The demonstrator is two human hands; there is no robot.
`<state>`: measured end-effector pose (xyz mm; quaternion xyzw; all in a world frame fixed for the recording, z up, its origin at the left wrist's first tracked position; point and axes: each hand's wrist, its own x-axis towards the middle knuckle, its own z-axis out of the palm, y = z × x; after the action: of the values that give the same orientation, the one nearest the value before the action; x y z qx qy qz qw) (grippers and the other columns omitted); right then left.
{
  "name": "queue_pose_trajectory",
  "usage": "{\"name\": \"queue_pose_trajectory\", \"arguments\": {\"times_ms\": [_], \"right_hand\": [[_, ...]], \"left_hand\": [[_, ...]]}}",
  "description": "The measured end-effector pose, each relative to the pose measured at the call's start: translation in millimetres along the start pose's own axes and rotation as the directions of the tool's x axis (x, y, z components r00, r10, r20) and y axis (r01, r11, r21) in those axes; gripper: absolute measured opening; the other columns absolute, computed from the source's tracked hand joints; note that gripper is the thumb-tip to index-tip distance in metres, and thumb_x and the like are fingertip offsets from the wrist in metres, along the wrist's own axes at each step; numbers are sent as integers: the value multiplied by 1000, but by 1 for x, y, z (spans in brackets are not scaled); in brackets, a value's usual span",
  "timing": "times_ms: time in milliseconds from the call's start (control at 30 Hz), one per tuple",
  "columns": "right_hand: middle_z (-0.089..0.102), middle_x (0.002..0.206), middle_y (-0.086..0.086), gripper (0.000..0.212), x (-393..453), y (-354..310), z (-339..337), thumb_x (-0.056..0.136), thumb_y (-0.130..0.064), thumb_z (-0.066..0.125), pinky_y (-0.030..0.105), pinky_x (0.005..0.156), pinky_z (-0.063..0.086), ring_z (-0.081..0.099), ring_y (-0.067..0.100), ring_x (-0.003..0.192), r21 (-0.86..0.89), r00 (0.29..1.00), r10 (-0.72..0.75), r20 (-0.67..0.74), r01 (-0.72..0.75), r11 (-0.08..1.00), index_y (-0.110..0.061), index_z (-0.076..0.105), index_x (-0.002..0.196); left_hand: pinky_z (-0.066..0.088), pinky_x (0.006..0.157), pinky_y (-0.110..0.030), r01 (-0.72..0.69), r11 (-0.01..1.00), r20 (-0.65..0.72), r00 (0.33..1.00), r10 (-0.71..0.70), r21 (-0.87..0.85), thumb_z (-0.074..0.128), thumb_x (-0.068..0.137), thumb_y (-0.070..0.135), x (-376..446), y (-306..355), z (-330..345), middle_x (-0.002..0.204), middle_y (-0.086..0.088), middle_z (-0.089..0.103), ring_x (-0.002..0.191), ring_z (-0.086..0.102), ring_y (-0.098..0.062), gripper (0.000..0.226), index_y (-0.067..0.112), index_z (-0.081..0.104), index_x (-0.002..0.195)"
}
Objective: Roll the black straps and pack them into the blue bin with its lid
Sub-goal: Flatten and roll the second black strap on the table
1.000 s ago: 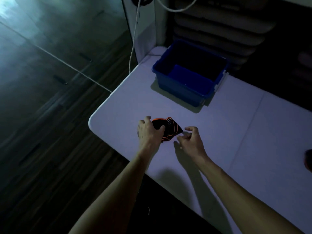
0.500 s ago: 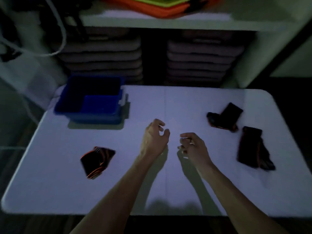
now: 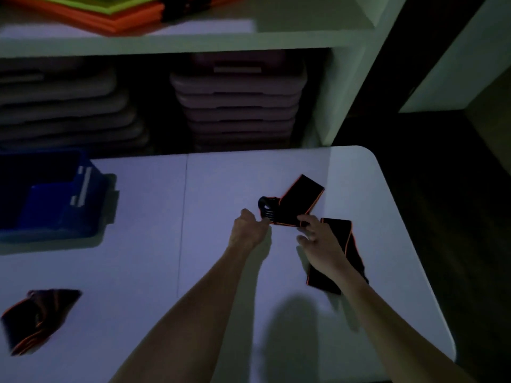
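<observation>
These black straps look soft and floppy, so we'd grab the middle strap (image 3: 297,203) by its near end to start a tight roll. It sits on the white table (image 3: 166,244), right of centre. Our left hand (image 3: 249,230) pinches its near left corner; our right hand (image 3: 318,239) hangs loosely spread, fingertips touching the strap's near right edge.

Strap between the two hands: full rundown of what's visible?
The strap is black with thin orange edging and looks like flat fabric webbing. It lies folded on the white table, far right, one flat end angled up and away. A dark loop or buckle sits at its left end. The left hand and right hand touch its near edge; grip unclear.
</observation>
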<state>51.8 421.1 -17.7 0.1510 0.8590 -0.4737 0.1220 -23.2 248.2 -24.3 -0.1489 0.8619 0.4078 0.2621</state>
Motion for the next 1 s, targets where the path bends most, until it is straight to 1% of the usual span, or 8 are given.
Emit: {"name": "queue_pose_trajectory", "arguments": {"times_ms": [100, 233, 333, 533, 667, 767, 867, 1000], "right_hand": [[56, 87, 6, 55, 37, 7, -1, 88, -25, 60, 34, 81, 45, 54, 19, 80, -84, 1000, -19, -9, 18, 996, -32, 49, 142], [54, 135, 12, 61, 57, 9, 7, 89, -35, 62, 44, 109, 39, 48, 30, 130, -66, 992, 128, 9, -128, 990, -22, 44, 146], [58, 133, 19, 44, 45, 2, 5, 84, -36, 61, 25, 85, 45, 58, 18, 108, 179, 978, 196, 68, -205, 962, -20, 58, 125], [65, 89, -10, 29, -16, -22, 1, 97, -9, 55, 24, 72, 45, 59, 6, 80, 645, 972, 233, 21, -192, 740, -17, 62, 124], [74, 102, -1, 20, -58, -23, 14, 98, -14, 54, 24, 67, 51, 68, 15, 86, 514, 915, 238, 325, -383, 767, -19, 72, 104], [74, 87, 2, 15, -47, -29, 8, 90, -18, 60, 25, 65, 46, 63, 16, 75, 468, 989, 109, 102, -145, 872, -26, 72, 90], [64, 110, -2, 27, -14, -59, -14, 92, -15, 63, 23, 80, 47, 61, 13, 99, 389, 989, -33, -141, 86, 917, -25, 58, 117], [61, 114, -9, 39, 17, -109, -48, 91, -23, 67, 24, 85, 49, 59, 5, 107, 379, 990, -117, -79, 139, 915, -24, 54, 128]], "left_hand": [[46, 75, -31, 52, 993, -14, 999, -51, 108, 55, 89, 48, 20, 2, 10, 116, -19, 66, 106, 63, -33, 56, -2, 60, 112], [52, 82, -40, 89, 978, -108, 992, -69, 187, 60, 84, 53, 30, 13, 21, 113, -15, 64, 107, 62, -35, 55, 6, 60, 111], [53, 85, -41, 118, 974, -184, 980, -82, 194, 65, 85, 38, 29, 21, 28, 117, -15, 63, 109, 62, -35, 42, 8, 60, 113], [44, 62, -30, -25, 971, -373, 926, -67, -239, 54, 94, 21, 27, 25, 7, 100, -19, 66, 84, 64, -32, 20, 6, 54, 108], [37, 45, -26, -228, 907, -415, 907, 67, -353, 52, 98, 21, 15, 38, -26, 73, -7, 58, 56, 50, -17, 11, 13, 49, 103], [34, 51, -28, -349, 869, -349, 910, 224, -350, 55, 97, 20, -1, 51, -50, 69, -8, 55, 58, 48, -17, 9, 13, 52, 103], [42, 54, -21, -421, 841, -219, 905, 364, -341, 59, 96, 20, -23, 69, -70, 68, -3, 63, 58, 56, -8, 11, 12, 55, 104], [48, 60, -16, -452, 789, -71, 881, 467, -417, 61, 95, 15, -40, 86, -83, 67, 5, 69, 62, 64, -5, 15, 10, 55, 107]]}}
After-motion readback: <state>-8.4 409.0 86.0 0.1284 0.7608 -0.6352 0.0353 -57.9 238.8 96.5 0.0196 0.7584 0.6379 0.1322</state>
